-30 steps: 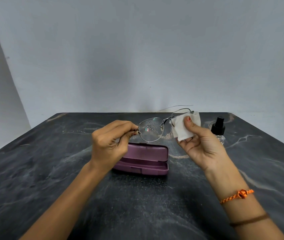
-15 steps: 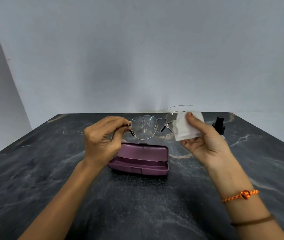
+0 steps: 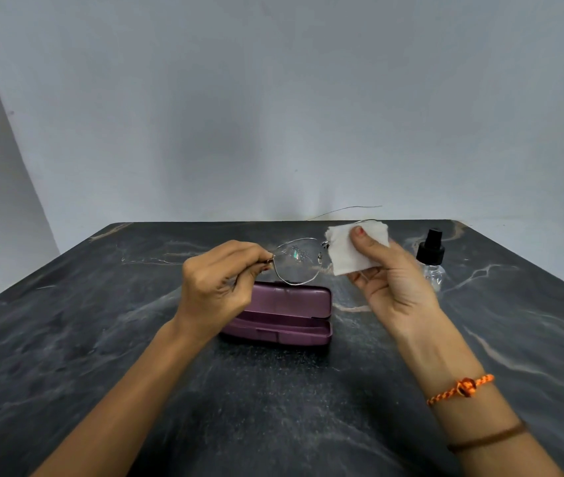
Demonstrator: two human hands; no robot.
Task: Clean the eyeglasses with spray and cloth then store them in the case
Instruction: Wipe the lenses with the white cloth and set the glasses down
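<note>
Your left hand [image 3: 220, 284] pinches the eyeglasses [image 3: 296, 261] at the left hinge; your right hand [image 3: 390, 273] clamps the cloth [image 3: 346, 249] over the right lens, above the case [image 3: 287, 315]. Frame judged thin, light, easily bent: hold hinge and rim, press gently.

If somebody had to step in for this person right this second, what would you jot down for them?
Left hand: pinching the eyeglasses at the outer hinge, held above the table.
Right hand: pressing a white cloth around the other lens.
Purple case: open on the table, below the glasses.
Spray bottle: standing upright beyond the right hand.
Done: droplets on the bare lens suggest it was sprayed.
Left: wipe that lens, fold the glasses, case them, close it.
</note>
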